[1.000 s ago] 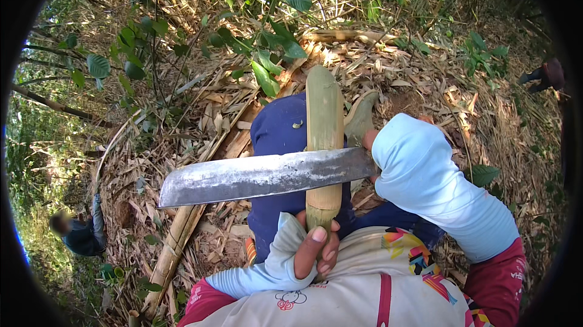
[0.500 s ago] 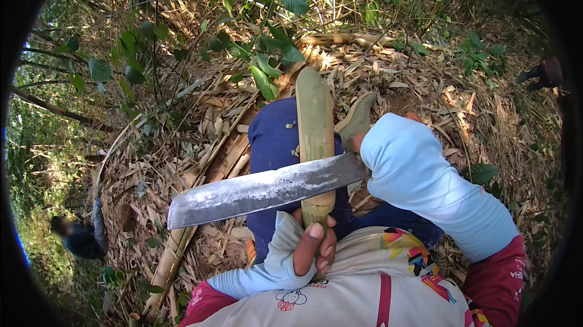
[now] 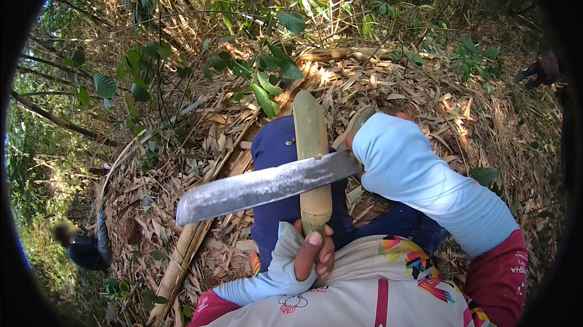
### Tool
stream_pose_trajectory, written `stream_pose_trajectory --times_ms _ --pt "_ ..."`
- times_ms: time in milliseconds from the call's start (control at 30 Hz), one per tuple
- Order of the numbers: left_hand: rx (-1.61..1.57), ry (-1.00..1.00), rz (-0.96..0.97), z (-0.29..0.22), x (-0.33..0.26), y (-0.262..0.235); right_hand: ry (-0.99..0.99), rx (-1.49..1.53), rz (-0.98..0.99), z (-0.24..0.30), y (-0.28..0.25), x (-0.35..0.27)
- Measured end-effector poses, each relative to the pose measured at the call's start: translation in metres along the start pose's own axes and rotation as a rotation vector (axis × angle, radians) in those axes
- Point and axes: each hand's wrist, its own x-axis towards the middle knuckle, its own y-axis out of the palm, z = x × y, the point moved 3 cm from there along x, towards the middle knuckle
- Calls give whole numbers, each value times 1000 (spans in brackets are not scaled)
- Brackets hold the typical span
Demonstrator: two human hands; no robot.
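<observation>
My left hand (image 3: 316,258) is closed around the narrow near end of a green bamboo piece (image 3: 311,129), which points away from me over my dark blue trouser leg (image 3: 273,151). The bamboo's far end is rounded, and a node crosses it just beyond my fingers. Across its middle lies a machete (image 3: 267,187), its broad worn steel blade reaching out to the left with a squared tip. At the blade's right end is my right hand (image 3: 351,140), closed on the machete; the light blue sleeve hides most of the fingers and the handle.
Dry bamboo leaves and sheaths (image 3: 225,138) cover the ground. A split bamboo pole (image 3: 179,263) lies at my left, and another pole (image 3: 346,53) lies ahead. Leafy green stems (image 3: 267,84) hang in front. One person (image 3: 88,251) is at far left; part of another (image 3: 540,72) shows at far right.
The machete blade has moved along the bamboo, away from my left hand and toward the far end. The view has tilted slightly upward. Both hands keep their holds.
</observation>
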Motion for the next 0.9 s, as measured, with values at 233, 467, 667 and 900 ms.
stream_pose_trajectory --times_ms 233,467,667,900 --pt "-28 -15 10 -1 1 -1 -95 157 -273 -13 -7 -4" --pt "-30 -51 49 -3 2 -2 -236 -13 -234 9 22 -35" --pt "-32 -46 36 -4 2 0 -242 20 -308 6 19 -31" --pt "-10 -33 29 -4 2 0 -237 17 -275 8 14 -24"
